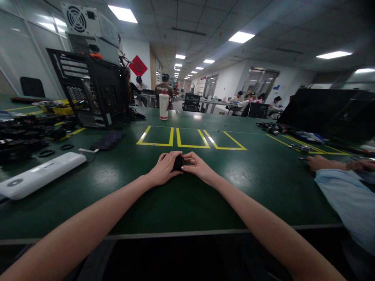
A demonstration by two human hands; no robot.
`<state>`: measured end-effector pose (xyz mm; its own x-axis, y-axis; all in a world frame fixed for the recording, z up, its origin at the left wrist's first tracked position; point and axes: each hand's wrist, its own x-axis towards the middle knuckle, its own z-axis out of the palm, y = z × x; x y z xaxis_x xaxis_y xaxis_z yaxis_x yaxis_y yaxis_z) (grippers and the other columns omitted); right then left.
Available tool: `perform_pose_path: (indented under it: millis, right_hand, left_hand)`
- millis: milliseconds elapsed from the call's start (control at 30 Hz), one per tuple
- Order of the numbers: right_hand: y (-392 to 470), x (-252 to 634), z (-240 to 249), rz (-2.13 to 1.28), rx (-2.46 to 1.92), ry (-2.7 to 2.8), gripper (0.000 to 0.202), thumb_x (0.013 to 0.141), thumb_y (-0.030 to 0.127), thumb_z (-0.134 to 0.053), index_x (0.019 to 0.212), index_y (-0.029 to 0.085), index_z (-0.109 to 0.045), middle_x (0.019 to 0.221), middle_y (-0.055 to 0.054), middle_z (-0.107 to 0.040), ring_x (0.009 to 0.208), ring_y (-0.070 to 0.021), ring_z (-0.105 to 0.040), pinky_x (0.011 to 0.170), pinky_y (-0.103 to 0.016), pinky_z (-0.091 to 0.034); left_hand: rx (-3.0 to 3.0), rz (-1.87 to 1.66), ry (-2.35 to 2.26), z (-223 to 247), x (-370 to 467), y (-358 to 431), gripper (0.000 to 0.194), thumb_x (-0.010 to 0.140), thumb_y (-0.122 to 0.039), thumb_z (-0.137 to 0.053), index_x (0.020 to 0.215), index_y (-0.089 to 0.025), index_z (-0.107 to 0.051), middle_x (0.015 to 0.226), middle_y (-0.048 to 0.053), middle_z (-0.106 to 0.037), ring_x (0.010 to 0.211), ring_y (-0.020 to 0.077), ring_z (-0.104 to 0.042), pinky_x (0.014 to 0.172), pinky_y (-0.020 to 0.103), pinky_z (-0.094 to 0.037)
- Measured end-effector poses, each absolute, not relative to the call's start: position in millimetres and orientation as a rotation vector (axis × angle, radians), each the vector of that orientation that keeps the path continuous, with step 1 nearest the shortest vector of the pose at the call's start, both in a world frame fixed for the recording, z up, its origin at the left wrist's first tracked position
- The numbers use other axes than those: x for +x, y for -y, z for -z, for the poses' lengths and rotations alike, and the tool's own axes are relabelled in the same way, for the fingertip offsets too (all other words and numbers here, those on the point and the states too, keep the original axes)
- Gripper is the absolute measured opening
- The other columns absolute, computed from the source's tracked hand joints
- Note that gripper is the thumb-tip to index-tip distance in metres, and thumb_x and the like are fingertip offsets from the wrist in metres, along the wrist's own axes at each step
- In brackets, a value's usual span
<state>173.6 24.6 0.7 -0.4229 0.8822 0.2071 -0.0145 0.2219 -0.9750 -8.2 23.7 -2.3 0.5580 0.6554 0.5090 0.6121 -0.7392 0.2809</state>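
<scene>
Both hands meet over the middle of the green table (187, 207), around a small black block-like part (177, 163). My left hand (164, 168) is closed round its left side, and its fingers cover much of it. From the right, my right hand (197, 168) pinches the same part between thumb and fingers. What kind of part it is, I cannot make out. Just beyond the hands, yellow tape outlines (193, 146) mark the tabletop.
On the left lie a white power strip (43, 173), black rings (46, 153) and a heap of dark parts; an open computer case (96, 89) stands behind. A white cup (164, 106) stands ahead. At right are a co-worker's sleeved arm (342, 195) and a dark monitor (331, 113).
</scene>
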Motion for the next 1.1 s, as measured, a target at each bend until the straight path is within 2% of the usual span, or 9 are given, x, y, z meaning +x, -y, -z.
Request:
perform_pose_path:
  millis: [167, 267, 433, 567, 633, 800, 1100]
  right_hand:
    - [-24.1, 170.0, -1.7, -1.383, -0.850, 1.534, 0.027, 0.064, 0.032, -0.066, 0.086, 0.022, -0.052, 0.092, 0.001, -0.055, 0.084, -0.0126, -0.055, 0.076, -0.032, -0.047]
    - [-24.5, 167.6, -0.8, -1.349, -0.850, 1.534, 0.028, 0.063, 0.030, -0.066, 0.086, 0.022, -0.052, 0.093, 0.001, -0.055, 0.083, -0.0124, -0.055, 0.075, -0.031, -0.047]
    - [-26.2, 168.1, -0.1, -1.335, -0.879, 1.565, 0.035, 0.064, 0.029, -0.065, 0.096, 0.022, -0.053, 0.101, -0.003, -0.055, 0.089, -0.0148, -0.055, 0.082, -0.035, -0.044]
    - [-25.8, 170.3, -0.6, -1.335, -0.805, 1.618, 0.037, 0.060, 0.024, -0.069, 0.093, 0.021, -0.052, 0.099, -0.002, -0.055, 0.093, -0.0154, -0.054, 0.088, -0.036, -0.041]
    - [-24.9, 170.8, -0.2, -1.325, -0.806, 1.629, 0.038, 0.060, 0.025, -0.070, 0.092, 0.022, -0.051, 0.096, -0.001, -0.055, 0.093, -0.0152, -0.054, 0.087, -0.036, -0.041]
    - [-25.2, 168.8, 2.5, -1.308, -0.832, 1.578, 0.026, 0.067, 0.033, -0.063, 0.087, 0.022, -0.051, 0.093, 0.000, -0.056, 0.087, -0.0137, -0.055, 0.082, -0.035, -0.043]
    - [-29.5, 168.8, 4.2, -1.343, -0.855, 1.589, 0.034, 0.066, 0.028, -0.065, 0.097, 0.020, -0.053, 0.104, -0.004, -0.055, 0.096, -0.0159, -0.053, 0.090, -0.036, -0.039]
  left_hand:
    - [2.720, -0.926, -1.107, 1.8, -7.7, -23.3, 0.061, 0.075, -0.031, -0.057, 0.124, -0.023, -0.022, 0.121, 0.008, -0.042, 0.113, 0.0231, -0.040, 0.097, 0.043, -0.024]
    - [2.728, -0.937, -1.106, 2.4, -7.5, -23.6, 0.061, 0.075, -0.032, -0.058, 0.123, -0.023, -0.022, 0.122, 0.008, -0.042, 0.114, 0.0234, -0.040, 0.097, 0.043, -0.024]
    - [2.730, -0.936, -1.098, 3.2, -7.7, -23.9, 0.060, 0.075, -0.032, -0.057, 0.123, -0.022, -0.022, 0.121, 0.009, -0.042, 0.114, 0.0233, -0.040, 0.097, 0.043, -0.024]
    - [2.726, -0.931, -1.095, 2.9, -8.1, -23.5, 0.060, 0.075, -0.031, -0.057, 0.123, -0.022, -0.023, 0.121, 0.009, -0.043, 0.113, 0.0233, -0.040, 0.097, 0.043, -0.024]
    - [2.723, -0.932, -1.098, 2.4, -8.1, -23.1, 0.059, 0.076, -0.031, -0.057, 0.123, -0.022, -0.023, 0.120, 0.009, -0.043, 0.112, 0.0233, -0.041, 0.097, 0.043, -0.024]
    - [2.731, -0.927, -1.110, 1.6, -7.5, -22.7, 0.061, 0.075, -0.032, -0.057, 0.124, -0.022, -0.022, 0.122, 0.009, -0.042, 0.113, 0.0235, -0.040, 0.097, 0.043, -0.024]
    - [2.723, -0.935, -1.100, 2.2, -8.1, -22.8, 0.059, 0.075, -0.032, -0.057, 0.123, -0.023, -0.023, 0.121, 0.008, -0.043, 0.113, 0.0235, -0.041, 0.097, 0.043, -0.024]
